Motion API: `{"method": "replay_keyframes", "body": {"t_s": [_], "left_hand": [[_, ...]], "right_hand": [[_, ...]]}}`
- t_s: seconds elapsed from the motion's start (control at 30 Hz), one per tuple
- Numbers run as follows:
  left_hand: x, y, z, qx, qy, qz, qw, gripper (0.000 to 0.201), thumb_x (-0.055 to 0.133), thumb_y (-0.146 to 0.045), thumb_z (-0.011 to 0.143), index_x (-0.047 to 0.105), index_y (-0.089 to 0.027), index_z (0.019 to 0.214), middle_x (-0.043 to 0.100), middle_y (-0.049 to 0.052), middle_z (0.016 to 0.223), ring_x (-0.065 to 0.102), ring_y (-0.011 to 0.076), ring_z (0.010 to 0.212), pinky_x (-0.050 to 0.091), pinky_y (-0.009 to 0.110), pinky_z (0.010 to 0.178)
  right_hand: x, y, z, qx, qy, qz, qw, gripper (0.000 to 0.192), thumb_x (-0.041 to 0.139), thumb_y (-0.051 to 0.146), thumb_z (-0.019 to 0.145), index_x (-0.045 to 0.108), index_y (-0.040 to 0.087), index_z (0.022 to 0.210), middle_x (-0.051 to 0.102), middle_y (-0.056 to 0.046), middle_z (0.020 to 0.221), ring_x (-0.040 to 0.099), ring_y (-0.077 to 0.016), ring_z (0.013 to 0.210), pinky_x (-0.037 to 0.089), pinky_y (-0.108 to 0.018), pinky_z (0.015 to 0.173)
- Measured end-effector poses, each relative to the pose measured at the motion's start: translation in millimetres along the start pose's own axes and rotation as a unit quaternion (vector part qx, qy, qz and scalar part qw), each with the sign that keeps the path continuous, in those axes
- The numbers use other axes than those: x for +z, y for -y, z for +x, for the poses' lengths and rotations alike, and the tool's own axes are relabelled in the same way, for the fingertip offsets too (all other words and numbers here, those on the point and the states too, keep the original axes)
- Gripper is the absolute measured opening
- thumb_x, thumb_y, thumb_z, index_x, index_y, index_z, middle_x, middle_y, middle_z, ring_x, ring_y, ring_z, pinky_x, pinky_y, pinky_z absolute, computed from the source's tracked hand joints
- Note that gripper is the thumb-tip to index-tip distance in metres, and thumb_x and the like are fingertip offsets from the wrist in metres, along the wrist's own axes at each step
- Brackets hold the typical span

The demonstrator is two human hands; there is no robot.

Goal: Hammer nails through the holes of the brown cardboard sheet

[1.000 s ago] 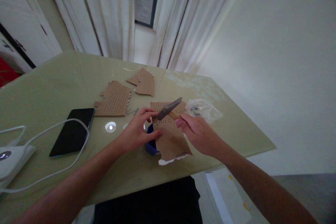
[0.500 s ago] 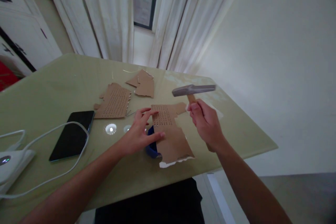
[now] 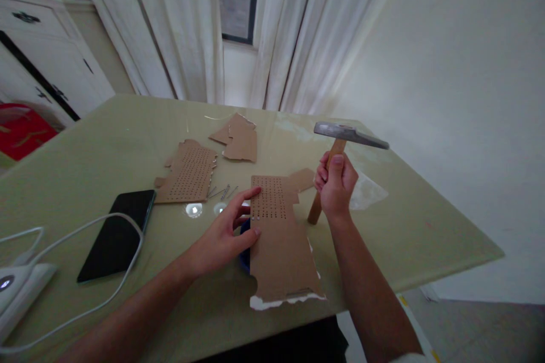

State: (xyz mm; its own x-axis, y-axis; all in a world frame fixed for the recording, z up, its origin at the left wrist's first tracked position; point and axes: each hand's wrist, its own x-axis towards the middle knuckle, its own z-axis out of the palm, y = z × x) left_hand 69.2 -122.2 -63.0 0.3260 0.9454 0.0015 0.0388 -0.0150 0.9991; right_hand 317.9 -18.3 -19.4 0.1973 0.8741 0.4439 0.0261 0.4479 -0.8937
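Observation:
My left hand (image 3: 232, 232) grips the left edge of a brown cardboard piece (image 3: 279, 258), thumb and index finger on top and the other fingers partly hidden at the edge. Rows of small holes run across its upper half, and its lower edge is torn white. A blue round object (image 3: 245, 255) shows partly beneath it. To the right, my right hand (image 3: 337, 184) is closed round the wooden handle of a hammer (image 3: 351, 133), its metal head raised above the table. Several nails (image 3: 225, 191) lie beyond my left hand.
Another punched cardboard piece (image 3: 189, 173) and some cardboard scraps (image 3: 242, 144) lie farther back. On the left are a dark phone (image 3: 117, 238), a white cable (image 3: 138, 232) and a white power strip (image 3: 25, 295). Clear plastic (image 3: 368, 190) lies right of the hammer.
The hammer has moved up and to the right in my right hand. The cardboard under my left hand looks larger and covers more of the blue object. The view has shifted slightly.

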Motion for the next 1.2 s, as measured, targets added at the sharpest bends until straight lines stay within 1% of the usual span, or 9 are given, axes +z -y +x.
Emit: {"method": "replay_keyframes", "body": {"t_s": [0.1,0.17,0.23,0.3,0.4,0.6,0.83,1.07,1.2], "left_hand": [[-1.8,1.7,-3.1,-0.010,0.007,-0.010,1.000,0.081,0.077,-0.041,0.100,0.040,-0.032,0.172,0.058,0.017,0.166,0.066,0.0350,0.145,0.059,0.058,0.119],[-2.5,1.7,-5.3,-0.024,0.030,0.000,0.999,0.082,0.084,-0.045,0.096,0.047,-0.035,0.169,0.055,0.014,0.170,0.063,0.0357,0.148,0.058,0.056,0.121],[-2.0,0.3,-7.4,-0.047,0.063,0.009,0.997,0.084,0.091,-0.046,0.091,0.053,-0.038,0.165,0.059,0.011,0.168,0.065,0.0366,0.147,0.059,0.055,0.120],[-0.5,-2.0,-9.5,-0.067,0.078,0.006,0.995,0.085,0.093,-0.045,0.089,0.055,-0.041,0.164,0.063,0.010,0.165,0.068,0.0377,0.143,0.063,0.055,0.115],[2.0,-5.5,-12.8,-0.076,0.065,-0.003,0.995,0.084,0.092,-0.044,0.089,0.055,-0.041,0.165,0.065,0.010,0.163,0.070,0.0390,0.140,0.066,0.053,0.110],[5.2,-5.0,-18.4,-0.073,0.026,-0.002,0.997,0.081,0.088,-0.045,0.093,0.054,-0.041,0.166,0.062,0.010,0.166,0.071,0.0376,0.140,0.066,0.051,0.112],[11.7,-3.3,-19.8,-0.107,0.037,-0.058,0.992,0.089,0.096,-0.041,0.085,0.055,-0.043,0.164,0.068,0.010,0.158,0.076,0.0369,0.128,0.071,0.049,0.102],[19.3,-6.8,-20.7,-0.079,0.000,0.002,0.997,0.086,0.089,-0.049,0.090,0.052,-0.039,0.167,0.063,0.012,0.165,0.071,0.0394,0.138,0.067,0.055,0.112],[22.8,-7.7,-21.9,-0.089,0.003,-0.018,0.996,0.084,0.091,-0.048,0.089,0.054,-0.041,0.164,0.063,0.010,0.164,0.072,0.0382,0.137,0.068,0.052,0.110]], "right_hand": [[-3.4,-0.7,-3.9,0.014,0.026,0.008,1.000,0.048,0.065,0.071,0.104,0.057,0.025,0.096,0.039,0.011,0.064,0.030,-0.0070,0.046,0.024,-0.019,0.041],[-6.7,0.4,-7.4,0.021,0.045,0.009,0.999,0.043,0.065,0.067,0.106,0.059,0.025,0.098,0.040,0.011,0.066,0.031,-0.0069,0.047,0.024,-0.019,0.041],[-10.7,2.5,-10.6,0.017,0.046,0.008,0.999,0.042,0.064,0.065,0.108,0.059,0.025,0.099,0.039,0.010,0.067,0.031,-0.0070,0.047,0.024,-0.019,0.041],[-15.0,4.9,-12.6,-0.001,0.020,0.006,1.000,0.041,0.062,0.065,0.109,0.059,0.025,0.098,0.037,0.010,0.066,0.031,-0.0071,0.046,0.024,-0.019,0.040],[-21.0,7.3,-13.5,-0.036,-0.035,0.007,0.999,0.039,0.062,0.062,0.110,0.059,0.025,0.096,0.037,0.010,0.065,0.029,-0.0071,0.043,0.023,-0.019,0.038],[-23.0,8.1,-13.5,-0.077,-0.123,-0.003,0.989,0.038,0.059,0.062,0.111,0.055,0.028,0.095,0.033,0.010,0.064,0.027,-0.0085,0.042,0.022,-0.021,0.037],[-19.4,9.4,-15.7,-0.073,-0.093,0.028,0.993,0.038,0.063,0.062,0.109,0.059,0.026,0.094,0.034,0.010,0.062,0.024,-0.0081,0.042,0.020,-0.022,0.036],[-20.2,8.4,-15.3,-0.067,-0.107,0.011,0.992,0.039,0.060,0.064,0.109,0.057,0.029,0.093,0.032,0.008,0.063,0.023,-0.0103,0.043,0.019,-0.024,0.037],[-22.5,4.0,-14.7,-0.063,-0.108,0.014,0.992,0.038,0.059,0.064,0.110,0.056,0.029,0.095,0.031,0.009,0.064,0.022,-0.0102,0.044,0.019,-0.025,0.038]]}}
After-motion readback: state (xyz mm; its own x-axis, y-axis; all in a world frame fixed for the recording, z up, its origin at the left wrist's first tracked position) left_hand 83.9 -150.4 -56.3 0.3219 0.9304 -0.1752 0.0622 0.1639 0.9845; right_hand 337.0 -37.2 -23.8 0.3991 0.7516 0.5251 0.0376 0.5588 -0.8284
